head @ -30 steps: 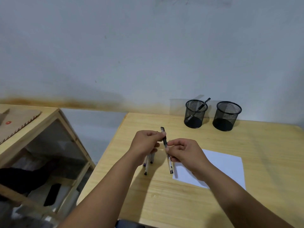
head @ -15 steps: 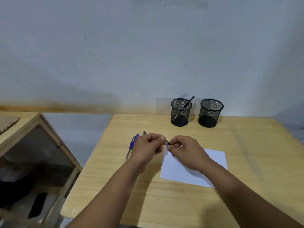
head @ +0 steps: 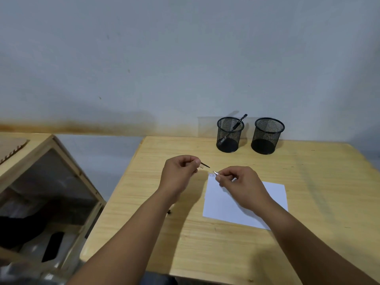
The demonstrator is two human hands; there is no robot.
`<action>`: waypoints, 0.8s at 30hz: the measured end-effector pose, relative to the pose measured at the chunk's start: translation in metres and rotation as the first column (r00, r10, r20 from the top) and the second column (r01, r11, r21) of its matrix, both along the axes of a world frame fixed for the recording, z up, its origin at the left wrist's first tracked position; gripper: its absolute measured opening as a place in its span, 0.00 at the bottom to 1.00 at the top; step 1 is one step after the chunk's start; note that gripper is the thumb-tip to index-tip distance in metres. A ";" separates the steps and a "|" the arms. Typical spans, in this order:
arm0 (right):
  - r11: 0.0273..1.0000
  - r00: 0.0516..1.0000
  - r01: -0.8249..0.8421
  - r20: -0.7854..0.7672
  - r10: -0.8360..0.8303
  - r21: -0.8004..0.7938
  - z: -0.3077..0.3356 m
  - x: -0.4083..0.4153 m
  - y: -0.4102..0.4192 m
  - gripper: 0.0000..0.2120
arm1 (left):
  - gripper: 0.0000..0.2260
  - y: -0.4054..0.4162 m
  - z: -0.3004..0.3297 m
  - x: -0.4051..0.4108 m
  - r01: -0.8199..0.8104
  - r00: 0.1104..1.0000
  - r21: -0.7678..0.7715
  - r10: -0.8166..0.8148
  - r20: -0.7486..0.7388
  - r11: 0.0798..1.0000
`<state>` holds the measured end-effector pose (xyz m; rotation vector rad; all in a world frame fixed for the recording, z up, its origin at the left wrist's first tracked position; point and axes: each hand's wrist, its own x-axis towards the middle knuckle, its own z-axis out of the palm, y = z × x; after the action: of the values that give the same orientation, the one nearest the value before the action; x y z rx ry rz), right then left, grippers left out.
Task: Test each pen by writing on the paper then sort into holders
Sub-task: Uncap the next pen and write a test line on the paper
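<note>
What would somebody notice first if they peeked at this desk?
Two hands in the middle: the left hand pinches a pen cap, the right hand pinches a pen over the white paper. At the back of the wooden desk stand two black mesh holders; the left holder has one pen, the right holder none.

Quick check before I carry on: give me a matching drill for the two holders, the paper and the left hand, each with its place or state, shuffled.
Things:
1. left holder
2. right holder
3. paper
4. left hand

Places or states:
A. lies flat under the right hand
B. pinches a thin black piece
C. has one black pen leaning in it
D. shows no pen inside

Pairs: 1-C, 2-D, 3-A, 4-B
</note>
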<state>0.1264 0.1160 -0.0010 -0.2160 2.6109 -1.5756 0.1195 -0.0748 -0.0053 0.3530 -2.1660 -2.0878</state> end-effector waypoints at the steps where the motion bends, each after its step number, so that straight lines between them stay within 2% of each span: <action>1: 0.998 0.999 0.014 0.036 -0.012 -0.065 0.000 0.002 0.002 0.03 | 0.02 -0.002 -0.002 -0.003 -0.010 1.000 -0.116 0.010 -0.004 0.993; 5: 0.954 0.984 0.079 0.174 -0.028 -0.289 0.000 0.011 0.014 0.10 | 0.11 -0.002 -0.013 -0.014 0.021 0.999 -0.481 0.004 0.051 0.876; 9: 0.896 0.980 0.092 0.200 -0.003 -0.435 0.005 0.019 0.021 0.11 | 0.15 0.009 -0.018 -0.018 0.157 0.988 -0.698 -0.107 0.115 0.699; 13: 0.868 0.973 0.168 0.220 -0.070 -0.467 0.001 0.022 0.027 0.05 | 0.15 0.013 -0.027 -0.020 0.208 0.978 -0.790 -0.144 0.153 0.577; 15: 0.852 0.968 0.201 0.233 -0.096 -0.484 -0.002 0.023 0.030 0.03 | 0.16 0.012 -0.029 -0.019 0.182 0.981 -0.834 -0.152 0.120 0.521; 17: 0.819 0.963 0.225 0.247 -0.106 -0.528 -0.006 0.023 0.033 0.07 | 0.17 0.012 -0.030 -0.012 0.109 0.982 -0.882 -0.185 0.026 0.458; 20: 0.722 0.957 0.241 0.282 -0.066 -0.648 -0.011 0.022 0.037 0.14 | 0.18 0.009 -0.030 0.004 0.094 0.947 -0.898 -0.316 -0.052 0.429; 22: 0.658 0.961 0.220 0.276 -0.019 -0.720 -0.016 0.023 0.038 0.17 | 0.22 0.008 -0.031 0.016 0.150 0.920 -0.912 -0.392 -0.013 0.383; 24: 0.634 0.965 0.203 0.263 0.000 -0.746 -0.021 0.022 0.037 0.18 | 0.25 0.009 -0.032 0.026 0.207 0.905 -0.931 -0.421 0.065 0.302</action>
<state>0.1486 0.1526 -0.0216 0.0867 1.6289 -2.4927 0.1453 -0.0654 -0.0376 -0.4402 -2.9749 -0.5363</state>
